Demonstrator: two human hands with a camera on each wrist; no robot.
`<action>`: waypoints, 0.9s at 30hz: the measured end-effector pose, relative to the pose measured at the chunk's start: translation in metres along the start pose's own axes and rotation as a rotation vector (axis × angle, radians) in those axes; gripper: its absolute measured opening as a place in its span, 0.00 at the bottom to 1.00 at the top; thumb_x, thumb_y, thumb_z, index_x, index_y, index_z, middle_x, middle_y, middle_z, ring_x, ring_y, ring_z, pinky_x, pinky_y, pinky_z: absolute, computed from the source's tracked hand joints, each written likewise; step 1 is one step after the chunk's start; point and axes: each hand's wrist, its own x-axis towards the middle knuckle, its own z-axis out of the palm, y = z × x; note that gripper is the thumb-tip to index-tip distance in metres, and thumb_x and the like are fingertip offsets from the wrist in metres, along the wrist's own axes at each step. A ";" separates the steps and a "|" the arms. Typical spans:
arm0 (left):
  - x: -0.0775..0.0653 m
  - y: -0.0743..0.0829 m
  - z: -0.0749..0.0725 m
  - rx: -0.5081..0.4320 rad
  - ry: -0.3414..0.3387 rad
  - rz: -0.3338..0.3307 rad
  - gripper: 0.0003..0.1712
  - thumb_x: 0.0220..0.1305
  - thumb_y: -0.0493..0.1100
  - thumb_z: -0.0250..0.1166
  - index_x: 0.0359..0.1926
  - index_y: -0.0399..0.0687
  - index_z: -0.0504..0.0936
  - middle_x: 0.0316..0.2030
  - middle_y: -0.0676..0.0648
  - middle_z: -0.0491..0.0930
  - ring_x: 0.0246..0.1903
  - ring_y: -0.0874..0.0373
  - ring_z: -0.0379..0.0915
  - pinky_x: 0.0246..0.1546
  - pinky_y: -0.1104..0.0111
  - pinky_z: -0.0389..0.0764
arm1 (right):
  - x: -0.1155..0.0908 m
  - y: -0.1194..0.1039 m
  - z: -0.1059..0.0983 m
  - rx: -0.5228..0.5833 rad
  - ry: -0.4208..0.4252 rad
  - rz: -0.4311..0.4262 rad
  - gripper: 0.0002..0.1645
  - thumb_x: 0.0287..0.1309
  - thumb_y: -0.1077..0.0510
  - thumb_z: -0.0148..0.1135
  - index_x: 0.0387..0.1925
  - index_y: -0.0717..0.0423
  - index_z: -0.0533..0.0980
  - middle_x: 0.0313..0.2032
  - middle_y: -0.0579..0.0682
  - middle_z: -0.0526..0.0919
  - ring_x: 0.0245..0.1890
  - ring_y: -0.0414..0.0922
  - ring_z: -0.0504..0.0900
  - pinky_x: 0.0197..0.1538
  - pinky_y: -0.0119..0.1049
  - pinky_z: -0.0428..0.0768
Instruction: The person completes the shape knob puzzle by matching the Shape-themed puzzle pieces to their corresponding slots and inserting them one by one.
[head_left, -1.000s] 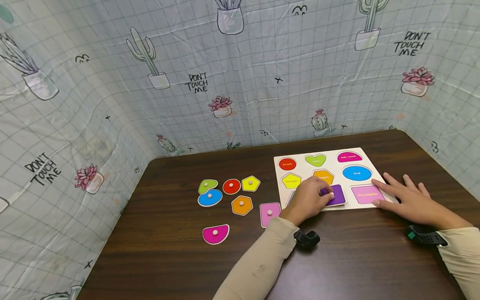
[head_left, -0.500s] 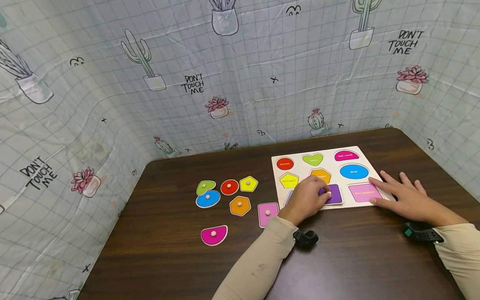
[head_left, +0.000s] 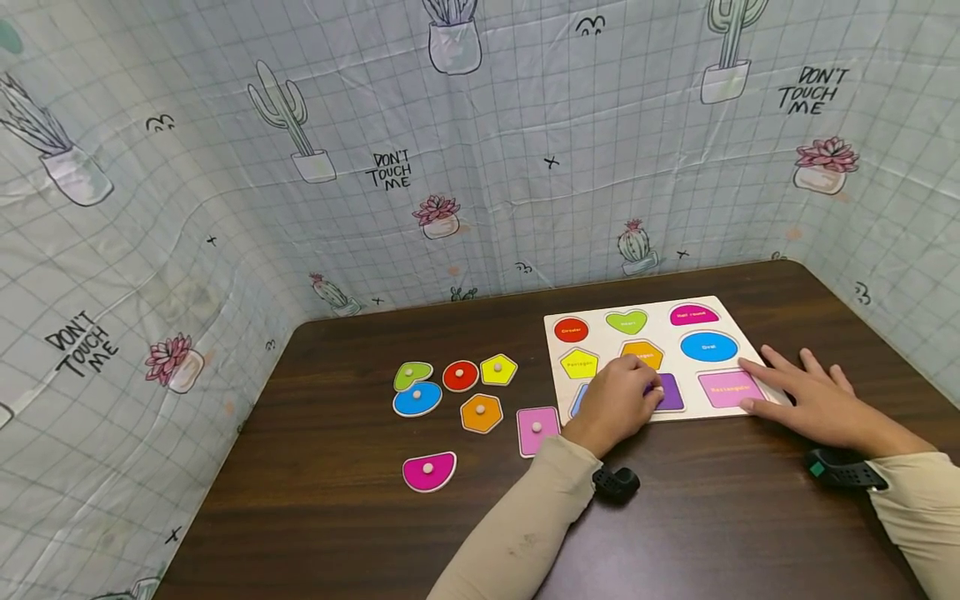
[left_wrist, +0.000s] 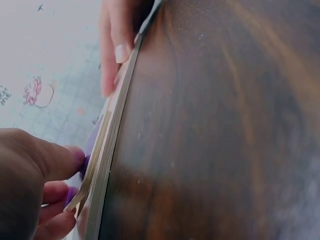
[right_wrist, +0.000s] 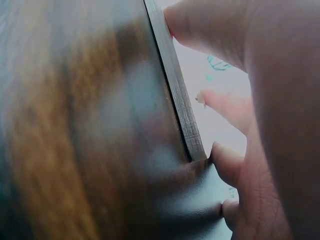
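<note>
My left hand (head_left: 617, 402) pinches the small knob of a purple puzzle piece (head_left: 671, 392) over the front row of a white shape puzzle board (head_left: 597, 336). In the left wrist view, the piece's edge (left_wrist: 96, 156) leans slightly against the board, with thumb and fingers at its near end. The slot below is hidden by the hand and piece. My right hand (head_left: 817, 400) rests with fingers spread at the board's front right corner, beside the pink rectangle slot (head_left: 730, 389). In the right wrist view, the thumb (right_wrist: 200, 25) touches the board's edge (right_wrist: 180, 90).
Left of the board lie loose knobbed pieces: green heart (head_left: 409, 374) partly under blue oval (head_left: 417, 401), red circle (head_left: 460, 382), yellow pentagon (head_left: 498, 374), orange hexagon (head_left: 482, 419), pink rectangle (head_left: 528, 437) and magenta half round (head_left: 435, 476). Patterned cloth (head_left: 517, 200) walls the dark table (head_left: 330, 467).
The purple piece has settled slightly lower and to the left under my left hand, which keeps its pinch. My right hand stays at the board's corner. The head view shifts a little.
</note>
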 end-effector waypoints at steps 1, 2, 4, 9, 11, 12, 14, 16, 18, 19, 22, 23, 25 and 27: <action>0.000 0.000 0.000 0.002 0.003 -0.005 0.08 0.68 0.50 0.66 0.41 0.57 0.90 0.40 0.56 0.81 0.40 0.66 0.75 0.47 0.81 0.74 | 0.000 0.000 0.000 0.001 0.000 0.000 0.48 0.65 0.34 0.58 0.76 0.55 0.59 0.74 0.73 0.48 0.66 0.85 0.37 0.58 0.82 0.33; 0.000 0.000 0.000 0.004 0.006 -0.009 0.08 0.68 0.50 0.66 0.40 0.57 0.90 0.40 0.56 0.81 0.40 0.66 0.75 0.46 0.81 0.74 | 0.000 0.000 0.000 0.003 0.000 0.001 0.48 0.65 0.34 0.58 0.76 0.55 0.58 0.74 0.73 0.48 0.66 0.85 0.36 0.58 0.82 0.33; 0.000 0.001 0.000 0.003 0.011 -0.015 0.08 0.68 0.49 0.65 0.41 0.57 0.90 0.40 0.56 0.81 0.40 0.66 0.75 0.46 0.81 0.74 | 0.000 0.000 0.000 0.004 0.001 0.002 0.48 0.65 0.34 0.58 0.76 0.55 0.58 0.74 0.73 0.47 0.66 0.85 0.36 0.58 0.82 0.33; -0.001 0.001 0.001 0.006 0.016 -0.016 0.09 0.68 0.50 0.65 0.41 0.57 0.90 0.40 0.56 0.81 0.39 0.66 0.74 0.45 0.81 0.74 | 0.000 0.000 0.000 0.013 0.001 0.005 0.48 0.65 0.34 0.58 0.76 0.55 0.58 0.74 0.73 0.47 0.66 0.85 0.36 0.58 0.82 0.32; -0.001 0.001 0.001 0.012 0.018 -0.011 0.09 0.68 0.50 0.65 0.40 0.57 0.90 0.39 0.56 0.81 0.39 0.66 0.74 0.45 0.81 0.74 | 0.000 0.000 0.000 0.017 0.000 0.006 0.48 0.65 0.34 0.58 0.76 0.55 0.58 0.74 0.73 0.47 0.66 0.85 0.36 0.58 0.82 0.32; -0.001 0.001 0.002 0.014 0.018 -0.009 0.09 0.68 0.50 0.65 0.40 0.57 0.90 0.39 0.56 0.81 0.39 0.66 0.74 0.45 0.80 0.74 | 0.000 0.000 0.000 0.018 0.000 0.006 0.48 0.65 0.34 0.58 0.76 0.55 0.59 0.74 0.73 0.47 0.66 0.85 0.36 0.58 0.82 0.32; -0.001 0.001 0.002 0.017 0.017 -0.010 0.09 0.68 0.51 0.65 0.40 0.58 0.90 0.39 0.57 0.81 0.40 0.66 0.74 0.46 0.80 0.74 | 0.001 0.000 0.000 0.017 0.000 0.006 0.48 0.65 0.33 0.58 0.76 0.55 0.59 0.74 0.73 0.47 0.66 0.85 0.36 0.58 0.82 0.32; -0.001 0.001 0.003 0.017 0.013 -0.011 0.09 0.68 0.51 0.65 0.40 0.57 0.90 0.39 0.57 0.82 0.40 0.66 0.74 0.46 0.80 0.74 | 0.001 0.000 0.000 0.015 -0.001 0.006 0.48 0.65 0.33 0.57 0.76 0.55 0.58 0.74 0.73 0.47 0.66 0.85 0.35 0.58 0.82 0.32; -0.001 0.001 0.003 0.016 0.007 -0.013 0.09 0.68 0.51 0.65 0.40 0.57 0.90 0.39 0.56 0.82 0.40 0.65 0.74 0.46 0.80 0.74 | 0.001 0.000 0.000 0.014 0.000 0.007 0.48 0.65 0.33 0.57 0.76 0.55 0.58 0.74 0.73 0.47 0.66 0.85 0.36 0.58 0.82 0.33; -0.001 0.001 0.003 0.015 0.003 -0.014 0.09 0.67 0.51 0.66 0.41 0.57 0.90 0.39 0.57 0.82 0.40 0.65 0.74 0.46 0.80 0.74 | 0.001 0.000 0.000 0.012 0.000 0.008 0.48 0.65 0.33 0.57 0.76 0.55 0.58 0.74 0.73 0.47 0.66 0.85 0.36 0.58 0.82 0.33; -0.001 0.001 0.004 0.010 -0.014 -0.015 0.10 0.66 0.53 0.67 0.42 0.57 0.90 0.38 0.57 0.81 0.39 0.65 0.73 0.44 0.80 0.74 | 0.001 -0.001 0.000 0.016 -0.001 0.012 0.48 0.65 0.33 0.58 0.75 0.56 0.59 0.73 0.73 0.48 0.66 0.85 0.36 0.58 0.82 0.33; -0.001 0.001 0.004 0.007 -0.020 -0.015 0.11 0.66 0.54 0.67 0.42 0.57 0.90 0.38 0.57 0.81 0.39 0.65 0.73 0.44 0.80 0.74 | 0.001 -0.001 0.000 0.017 0.001 0.010 0.48 0.65 0.33 0.58 0.75 0.56 0.59 0.73 0.73 0.48 0.66 0.85 0.36 0.58 0.82 0.33; -0.002 0.000 0.004 -0.002 -0.029 -0.018 0.11 0.65 0.55 0.68 0.42 0.57 0.89 0.38 0.57 0.81 0.39 0.66 0.73 0.44 0.80 0.74 | 0.000 -0.002 0.000 0.016 0.001 0.012 0.48 0.65 0.33 0.58 0.75 0.56 0.59 0.73 0.73 0.48 0.66 0.85 0.36 0.58 0.82 0.33; -0.002 -0.001 0.004 -0.012 -0.035 -0.018 0.12 0.65 0.55 0.68 0.43 0.57 0.89 0.39 0.57 0.82 0.40 0.66 0.74 0.45 0.81 0.74 | 0.000 -0.002 0.000 0.017 0.002 0.011 0.47 0.65 0.34 0.58 0.75 0.56 0.59 0.73 0.73 0.48 0.66 0.86 0.36 0.58 0.82 0.34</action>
